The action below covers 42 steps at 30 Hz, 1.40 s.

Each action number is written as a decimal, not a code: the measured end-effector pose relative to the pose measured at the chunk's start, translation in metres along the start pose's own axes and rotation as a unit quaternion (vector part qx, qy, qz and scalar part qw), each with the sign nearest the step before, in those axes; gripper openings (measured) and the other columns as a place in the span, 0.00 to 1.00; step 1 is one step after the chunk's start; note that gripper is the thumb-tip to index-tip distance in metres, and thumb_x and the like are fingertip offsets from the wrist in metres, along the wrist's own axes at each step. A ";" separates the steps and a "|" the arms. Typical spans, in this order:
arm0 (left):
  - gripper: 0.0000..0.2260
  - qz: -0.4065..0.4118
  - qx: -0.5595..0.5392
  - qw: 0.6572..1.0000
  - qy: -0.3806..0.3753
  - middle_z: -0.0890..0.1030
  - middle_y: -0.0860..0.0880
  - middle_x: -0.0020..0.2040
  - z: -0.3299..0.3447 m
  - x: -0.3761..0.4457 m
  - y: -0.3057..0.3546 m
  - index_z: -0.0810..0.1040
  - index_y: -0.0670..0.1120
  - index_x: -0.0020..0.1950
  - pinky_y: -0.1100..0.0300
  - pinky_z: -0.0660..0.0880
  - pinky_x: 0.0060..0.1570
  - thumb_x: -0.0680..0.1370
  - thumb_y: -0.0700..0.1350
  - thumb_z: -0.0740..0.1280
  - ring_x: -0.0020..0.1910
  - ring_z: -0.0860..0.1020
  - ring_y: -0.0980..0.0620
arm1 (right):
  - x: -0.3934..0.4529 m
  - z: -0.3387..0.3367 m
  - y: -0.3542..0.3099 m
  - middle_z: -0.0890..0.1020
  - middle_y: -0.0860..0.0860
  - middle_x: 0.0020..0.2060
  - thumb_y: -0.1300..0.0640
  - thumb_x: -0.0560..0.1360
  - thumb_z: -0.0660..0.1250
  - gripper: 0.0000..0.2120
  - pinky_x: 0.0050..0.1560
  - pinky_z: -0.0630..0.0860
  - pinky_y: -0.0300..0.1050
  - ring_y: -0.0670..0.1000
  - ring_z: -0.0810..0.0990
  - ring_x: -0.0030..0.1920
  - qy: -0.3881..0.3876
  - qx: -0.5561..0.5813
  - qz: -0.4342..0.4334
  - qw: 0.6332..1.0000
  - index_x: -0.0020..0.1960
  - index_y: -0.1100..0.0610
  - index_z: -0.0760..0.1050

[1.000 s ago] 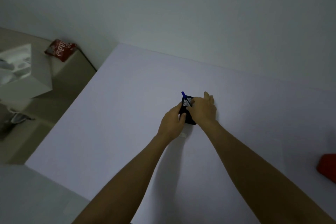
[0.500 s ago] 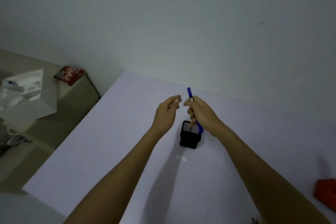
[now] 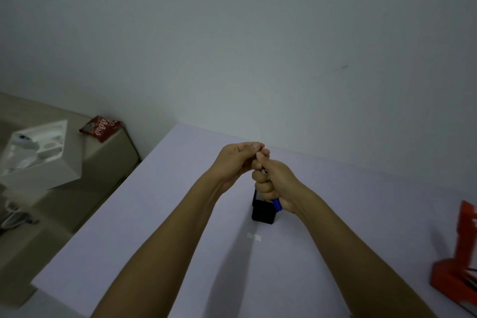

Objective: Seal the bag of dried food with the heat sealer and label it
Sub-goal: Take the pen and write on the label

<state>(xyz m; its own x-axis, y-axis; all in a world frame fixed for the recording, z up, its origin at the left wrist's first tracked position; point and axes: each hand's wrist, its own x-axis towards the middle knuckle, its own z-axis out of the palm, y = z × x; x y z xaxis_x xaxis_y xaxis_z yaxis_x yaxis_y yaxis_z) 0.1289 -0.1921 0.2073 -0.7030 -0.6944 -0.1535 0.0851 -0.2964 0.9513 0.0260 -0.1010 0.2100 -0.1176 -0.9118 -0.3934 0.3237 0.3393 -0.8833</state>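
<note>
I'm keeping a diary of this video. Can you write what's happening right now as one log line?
right hand: grips blue pen | left hand: pinches pen's top end | black holder: on table beneath hands | label: on table

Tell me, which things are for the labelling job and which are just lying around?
For the job: blue pen in the right hand, left hand at its top, black holder, small white label.

Lying about: red packet, white box, orange object.
</note>
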 end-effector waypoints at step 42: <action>0.03 -0.038 0.425 0.889 0.167 0.79 0.55 0.42 -0.103 -0.030 -0.242 0.85 0.47 0.44 0.74 0.68 0.44 0.71 0.41 0.74 0.43 0.75 0.60 | 0.020 -0.074 0.269 0.76 0.48 0.45 0.56 0.75 0.68 0.26 0.66 0.70 0.47 0.47 0.76 0.47 0.102 -0.546 -0.138 0.820 0.70 0.62 0.66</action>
<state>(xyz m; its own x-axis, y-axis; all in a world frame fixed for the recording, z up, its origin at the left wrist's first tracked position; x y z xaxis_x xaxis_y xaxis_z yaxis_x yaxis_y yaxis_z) 0.2016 -0.1670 -0.0462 -0.4227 -0.8916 -0.1622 -0.6175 0.1524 0.7717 0.0411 -0.0108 -0.0547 -0.2361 -0.9687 -0.0771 -0.7615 0.2337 -0.6045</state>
